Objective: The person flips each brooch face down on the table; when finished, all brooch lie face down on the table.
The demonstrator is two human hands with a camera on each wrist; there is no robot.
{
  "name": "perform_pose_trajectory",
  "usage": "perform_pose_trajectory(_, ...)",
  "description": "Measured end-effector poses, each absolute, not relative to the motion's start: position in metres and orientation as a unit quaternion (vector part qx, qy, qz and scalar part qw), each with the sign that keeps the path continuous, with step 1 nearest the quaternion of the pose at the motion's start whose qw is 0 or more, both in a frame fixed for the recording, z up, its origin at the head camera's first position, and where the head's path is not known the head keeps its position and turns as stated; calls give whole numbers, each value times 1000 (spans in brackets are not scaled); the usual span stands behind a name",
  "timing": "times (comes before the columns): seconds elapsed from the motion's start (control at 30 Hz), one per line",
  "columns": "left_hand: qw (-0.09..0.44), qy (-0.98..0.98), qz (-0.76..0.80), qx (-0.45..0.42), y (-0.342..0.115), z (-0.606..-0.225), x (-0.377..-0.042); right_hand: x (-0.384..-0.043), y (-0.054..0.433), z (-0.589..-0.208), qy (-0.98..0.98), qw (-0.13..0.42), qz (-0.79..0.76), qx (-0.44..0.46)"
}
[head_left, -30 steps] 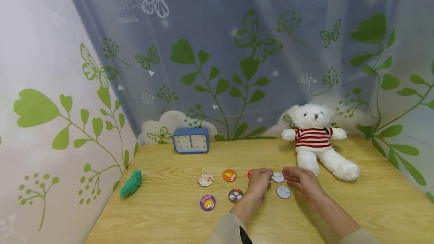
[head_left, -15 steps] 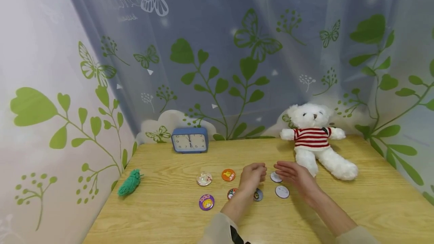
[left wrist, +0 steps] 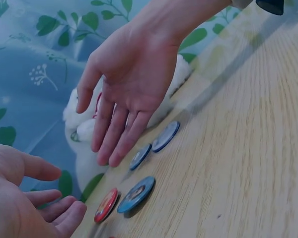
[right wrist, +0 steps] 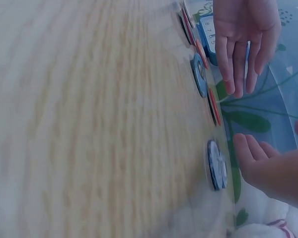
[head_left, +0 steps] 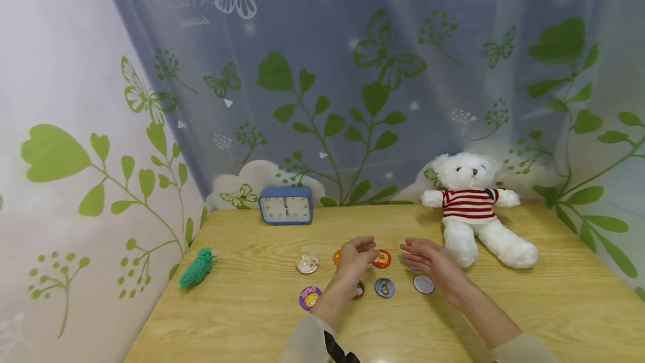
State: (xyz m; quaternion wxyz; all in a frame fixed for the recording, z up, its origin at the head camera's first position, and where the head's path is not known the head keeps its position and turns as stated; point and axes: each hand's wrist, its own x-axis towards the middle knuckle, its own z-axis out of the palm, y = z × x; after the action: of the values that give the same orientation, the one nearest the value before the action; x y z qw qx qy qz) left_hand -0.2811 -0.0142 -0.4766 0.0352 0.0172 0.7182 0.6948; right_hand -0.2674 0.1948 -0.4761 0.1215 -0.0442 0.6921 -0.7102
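Eight round pin badges [head_left: 384,288], two rows, on a wooden table [head_left: 242,318]. Near row: purple with yellow bear; dark, red-edged, partly covered; grey-blue with small figure; plain pale grey. Far row: pale, glossy, red-flecked; orange, partly covered; red with yellow motif; pale, mostly covered. Left hand [head_left: 355,261]: fingers nearly straight, slightly parted, above the badges. Right hand [head_left: 434,263]: fingers extended, thumb apart, beside the pale pair.

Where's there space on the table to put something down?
There's bare table between the yarn and the purple badge, and between the clock and the bear. It's crowded in the middle: badges sit close together near the left hand and right hand.
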Motion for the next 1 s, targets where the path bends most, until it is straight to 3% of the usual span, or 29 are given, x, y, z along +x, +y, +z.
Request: perform_pose_trajectory(1.0,45,759,650,-11,-17,-488,-286,-272,165,-487,702,113,-702,-44)
